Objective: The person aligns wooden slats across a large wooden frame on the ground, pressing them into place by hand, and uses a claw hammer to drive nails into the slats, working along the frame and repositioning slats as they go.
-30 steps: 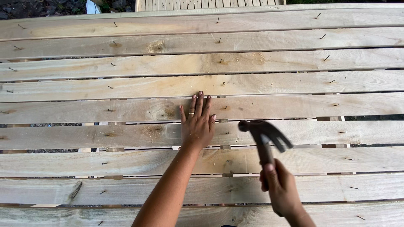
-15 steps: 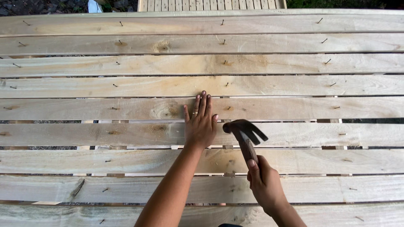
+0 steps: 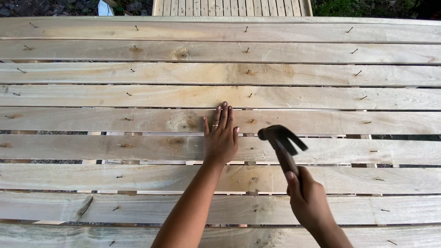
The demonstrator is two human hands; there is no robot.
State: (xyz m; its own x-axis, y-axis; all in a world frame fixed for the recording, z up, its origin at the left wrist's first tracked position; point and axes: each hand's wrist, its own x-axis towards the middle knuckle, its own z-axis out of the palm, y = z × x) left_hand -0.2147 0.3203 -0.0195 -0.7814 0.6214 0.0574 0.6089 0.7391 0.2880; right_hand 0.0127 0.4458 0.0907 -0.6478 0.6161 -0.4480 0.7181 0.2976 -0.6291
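My left hand lies flat, fingers together, on a pale wooden plank in the middle of a large slatted frame. A ring shows on one finger. My right hand grips the handle of a dark claw hammer, whose head hangs just above the plank to the right of my left hand. A partly driven nail sticks out of the plank beside my left fingertips.
Many long planks run left to right with gaps between them. Rows of half-driven, slanted nails stand in columns at the left, middle and right. Another slatted wooden piece lies beyond the far edge, beside dark ground and grass.
The hammer head has swung left toward my left hand and then lifted slightly back to the right. My left hand has stayed flat on the same plank.
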